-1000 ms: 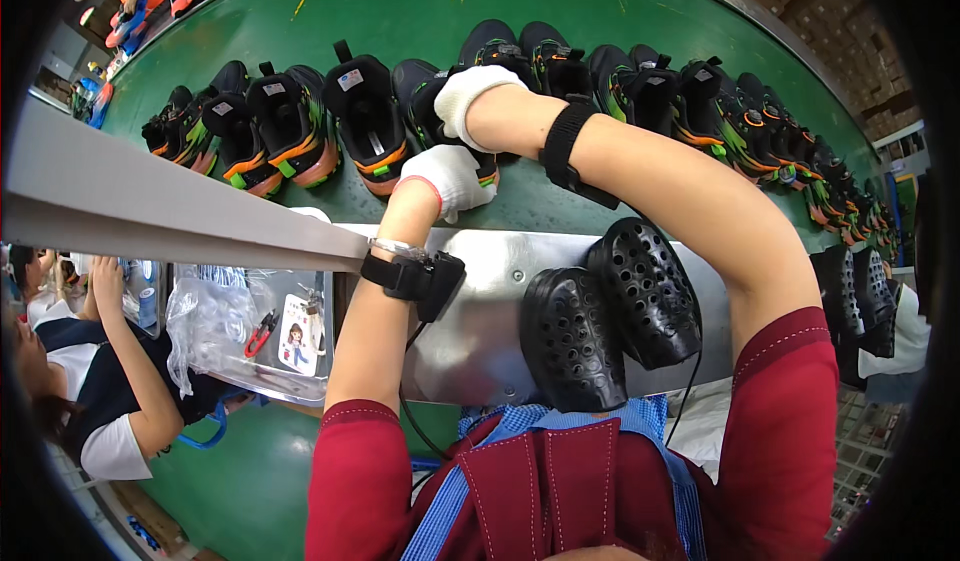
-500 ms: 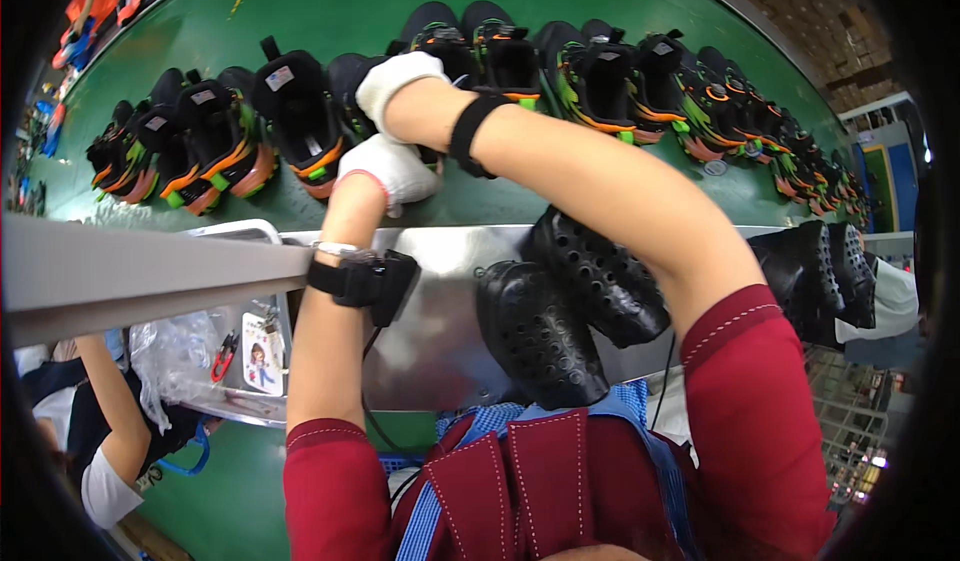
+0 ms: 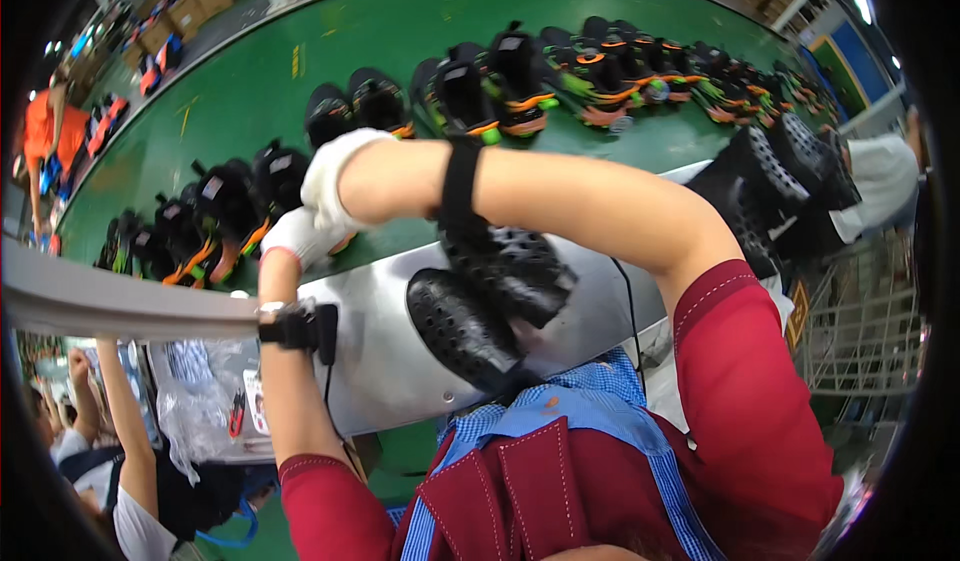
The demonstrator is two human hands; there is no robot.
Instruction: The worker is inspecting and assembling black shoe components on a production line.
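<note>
Two white-gloved hands meet at the near edge of the shoe row, head view, the only one to hand. Left hand (image 3: 298, 237) low, right hand (image 3: 333, 175) crossing in above it, the two close together; fingers mostly hidden behind glove and wrist, so cannot tell whether either is closed or gripping. Black sneaker (image 3: 281, 169) just beside them on the green desk (image 3: 235, 126), dark with an opening facing up; a sliver of orange trim shows by the left hand, owner of it unclear. Another black sneaker pair (image 3: 348, 109) stands beyond the right hand, more strung out either side. Nearer the body, a metal ledge (image 3: 365, 371) carries two perforated black shoe-shaped pieces, one (image 3: 462, 329) tilted toward the apron (image 3: 590, 411), the other (image 3: 505, 271) partly under the right forearm. Step in hand, as judged: two-handed work at one sneaker, perhaps straightening or fitting it. Next move seems to call for keeping that shoe steady and freeing the hands without knocking its neighbours.
</note>
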